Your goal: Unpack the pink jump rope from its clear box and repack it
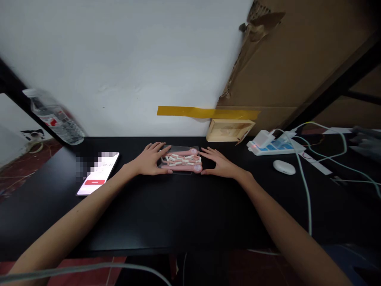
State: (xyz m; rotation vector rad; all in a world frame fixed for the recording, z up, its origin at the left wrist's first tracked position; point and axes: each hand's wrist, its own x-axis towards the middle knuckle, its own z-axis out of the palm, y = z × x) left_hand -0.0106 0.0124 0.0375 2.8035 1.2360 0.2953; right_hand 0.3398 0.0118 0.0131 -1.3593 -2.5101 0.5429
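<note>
A pink-and-white beaded jump rope (182,160) with two pink handles lies in a clear plastic package on the black tabletop. My left hand (150,160) rests at the package's left end, fingers spread and the thumb along its near edge. At the right end is my right hand (219,163), its fingers stretched apart beside the handle ends. Neither hand lifts the package, which lies flat between them. Whether the right fingertips press on the plastic is hard to tell.
To the left lie a lit phone (99,174) and, against the wall, a leaning water bottle (58,119). Behind stands a shallow wooden box (229,131). On the right are a power strip (275,146) with cables and a white earbud case (284,167).
</note>
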